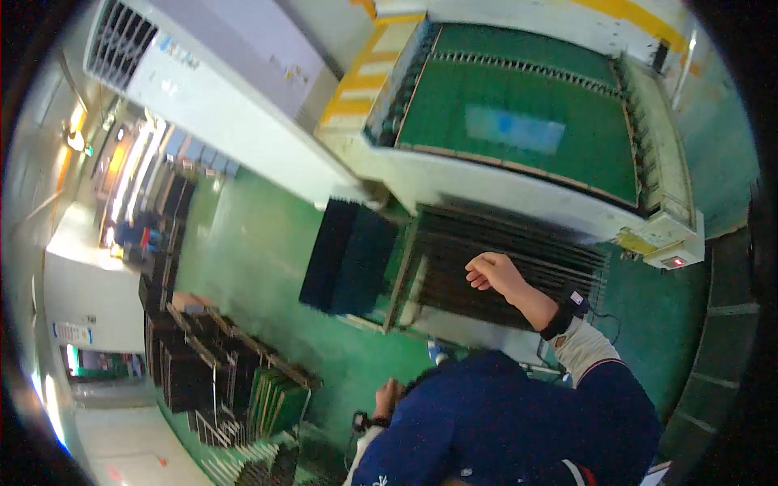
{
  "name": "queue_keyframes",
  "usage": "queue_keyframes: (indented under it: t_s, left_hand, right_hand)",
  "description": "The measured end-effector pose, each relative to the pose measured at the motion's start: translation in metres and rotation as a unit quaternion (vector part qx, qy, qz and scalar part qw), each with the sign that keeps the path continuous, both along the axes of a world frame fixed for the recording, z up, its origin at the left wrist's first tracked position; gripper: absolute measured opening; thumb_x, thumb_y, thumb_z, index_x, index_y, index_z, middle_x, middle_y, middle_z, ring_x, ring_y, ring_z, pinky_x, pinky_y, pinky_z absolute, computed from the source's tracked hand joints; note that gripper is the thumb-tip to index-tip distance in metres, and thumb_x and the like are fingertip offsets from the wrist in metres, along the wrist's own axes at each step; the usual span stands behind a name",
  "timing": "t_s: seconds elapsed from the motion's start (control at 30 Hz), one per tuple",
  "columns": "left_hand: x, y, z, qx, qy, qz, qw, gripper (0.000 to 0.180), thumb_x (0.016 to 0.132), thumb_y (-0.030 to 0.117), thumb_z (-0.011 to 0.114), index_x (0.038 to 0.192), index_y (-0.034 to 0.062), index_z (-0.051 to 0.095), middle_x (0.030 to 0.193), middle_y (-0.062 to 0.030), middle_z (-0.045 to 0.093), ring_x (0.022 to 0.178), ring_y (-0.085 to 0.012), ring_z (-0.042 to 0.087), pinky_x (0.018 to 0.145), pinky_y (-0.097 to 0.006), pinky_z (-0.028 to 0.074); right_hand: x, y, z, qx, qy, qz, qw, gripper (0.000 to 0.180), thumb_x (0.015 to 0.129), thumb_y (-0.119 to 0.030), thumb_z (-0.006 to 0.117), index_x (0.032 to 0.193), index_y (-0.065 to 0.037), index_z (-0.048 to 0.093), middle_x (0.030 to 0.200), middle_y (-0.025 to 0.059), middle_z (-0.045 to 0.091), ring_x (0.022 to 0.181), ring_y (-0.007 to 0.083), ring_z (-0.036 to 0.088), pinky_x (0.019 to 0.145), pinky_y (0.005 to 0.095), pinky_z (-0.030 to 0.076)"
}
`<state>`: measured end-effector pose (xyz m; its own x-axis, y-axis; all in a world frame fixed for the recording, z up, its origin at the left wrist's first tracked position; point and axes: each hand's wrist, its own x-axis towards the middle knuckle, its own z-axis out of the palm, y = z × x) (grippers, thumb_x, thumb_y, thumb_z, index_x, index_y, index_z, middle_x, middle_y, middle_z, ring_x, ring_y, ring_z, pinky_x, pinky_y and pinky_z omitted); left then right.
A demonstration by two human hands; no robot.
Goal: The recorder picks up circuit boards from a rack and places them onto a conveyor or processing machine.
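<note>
My right hand [498,277] is raised above a low rack with dark parallel slats [486,243]. Its fingers curl in loosely, and nothing shows in them. A black band with a small device circles that wrist. Low by my body hangs my left hand [389,398], over the green floor, its fingers mostly hidden. It also has a black wrist band, and I see nothing held there. Beyond the rack stands a pale machine with a large green panel bed [519,113] between rows of rollers. A dark ribbed block [348,257] stands left of the rack.
A tall white cabinet with a grille [235,89] is at the upper left. At the lower left, wheeled racks [211,364] hold dark and green boards. Dark panels [713,356] line the right side. A person [139,233] is far off at the left. Green floor [243,243] runs between.
</note>
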<state>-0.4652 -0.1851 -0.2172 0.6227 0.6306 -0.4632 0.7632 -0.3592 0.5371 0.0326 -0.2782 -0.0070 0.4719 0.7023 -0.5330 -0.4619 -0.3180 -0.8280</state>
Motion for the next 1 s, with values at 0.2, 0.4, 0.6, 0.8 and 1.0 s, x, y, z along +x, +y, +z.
queue_keyframes:
  t_s: [0.2, 0.4, 0.6, 0.8, 1.0]
  left_hand:
    - [0.042, -0.005, 0.056, -0.264, -0.036, 0.355, 0.896, 0.042, 0.088, 0.035, 0.052, 0.104, -0.0025, 0.058, 0.086, -0.0103, 0.066, 0.065, -0.0146, 0.059, 0.055, -0.025, 0.044]
    - [0.038, 0.002, 0.046, -0.317, -0.096, 0.406, 0.852, 0.04, 0.088, 0.034, 0.054, 0.104, -0.0023, 0.056, 0.08, -0.0076, 0.063, 0.061, -0.0135, 0.057, 0.05, -0.024, 0.042]
    - [0.021, 0.011, 0.027, -0.35, -0.112, 0.412, 0.834, 0.039, 0.087, 0.034, 0.054, 0.103, -0.0018, 0.055, 0.078, -0.0068, 0.062, 0.057, -0.0123, 0.054, 0.048, -0.024, 0.04]
    - [-0.001, 0.012, -0.003, -0.343, -0.129, 0.467, 0.805, 0.038, 0.087, 0.034, 0.055, 0.104, 0.0003, 0.056, 0.078, -0.0075, 0.062, 0.055, -0.0129, 0.053, 0.046, -0.026, 0.041]
    - [-0.019, 0.015, -0.027, -0.319, -0.112, 0.45, 0.827, 0.046, 0.086, 0.041, 0.054, 0.106, -0.0006, 0.057, 0.083, -0.0074, 0.065, 0.058, -0.0166, 0.058, 0.049, -0.029, 0.046]
  right_hand:
    - [-0.081, -0.026, -0.018, 0.0, -0.351, 0.136, 0.927, 0.02, 0.082, -0.021, 0.057, 0.091, -0.004, 0.063, 0.083, 0.0125, 0.064, 0.071, 0.0231, 0.063, 0.063, 0.0317, 0.049]
    - [-0.106, -0.043, -0.02, -0.027, -0.499, 0.158, 0.852, 0.021, 0.076, -0.019, 0.061, 0.093, -0.006, 0.06, 0.089, 0.0124, 0.059, 0.087, 0.031, 0.055, 0.074, 0.0412, 0.045]
    - [-0.122, -0.042, -0.02, -0.038, -0.582, 0.181, 0.792, 0.024, 0.071, -0.016, 0.062, 0.093, -0.005, 0.058, 0.088, 0.0123, 0.057, 0.086, 0.0325, 0.053, 0.074, 0.0416, 0.044]
    - [-0.142, -0.037, -0.023, -0.06, -0.563, 0.185, 0.803, 0.03, 0.069, -0.016, 0.062, 0.096, -0.003, 0.055, 0.093, 0.0174, 0.051, 0.088, 0.0357, 0.051, 0.075, 0.0438, 0.043]
    - [-0.158, -0.035, -0.039, -0.066, -0.553, 0.198, 0.806, 0.037, 0.073, -0.015, 0.06, 0.105, 0.0, 0.051, 0.101, 0.0213, 0.051, 0.096, 0.0383, 0.05, 0.079, 0.045, 0.043]
